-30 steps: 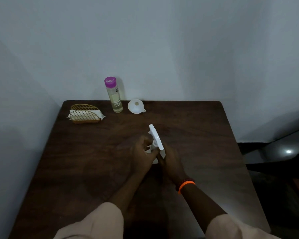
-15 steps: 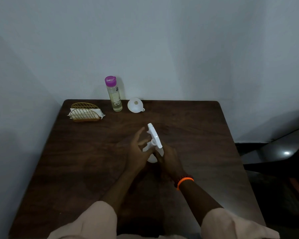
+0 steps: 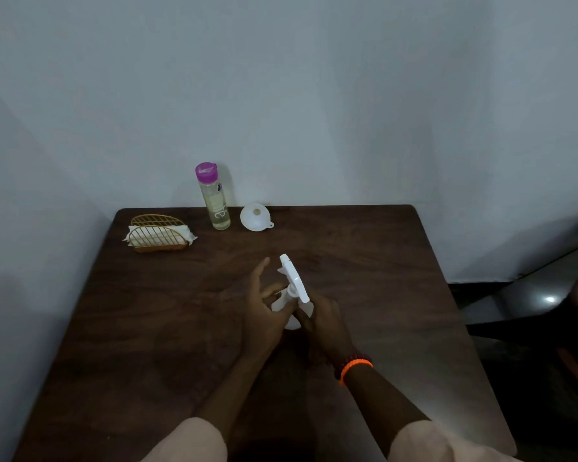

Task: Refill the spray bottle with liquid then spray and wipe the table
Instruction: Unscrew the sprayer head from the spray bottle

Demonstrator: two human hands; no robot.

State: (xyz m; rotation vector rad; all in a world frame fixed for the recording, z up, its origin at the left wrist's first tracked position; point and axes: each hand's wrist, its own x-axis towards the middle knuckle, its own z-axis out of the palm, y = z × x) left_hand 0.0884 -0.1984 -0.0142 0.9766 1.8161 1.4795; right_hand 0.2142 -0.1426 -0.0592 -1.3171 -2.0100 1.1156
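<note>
Right hand [image 3: 324,323] grips spray bottle [image 3: 292,295]; left hand [image 3: 264,311] spread, touching it.

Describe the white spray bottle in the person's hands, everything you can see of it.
The spray bottle looks like white plastic, with a long flat trigger head tilted up and away over a narrow neck; its rounded body shows only in part behind the fingers. It is near the middle of the dark wooden table. The right hand grips the body from the right. The left hand touches the neck area with its fingers spread. The light is dim, so I cannot tell whether it holds liquid or stands on the table.
</note>
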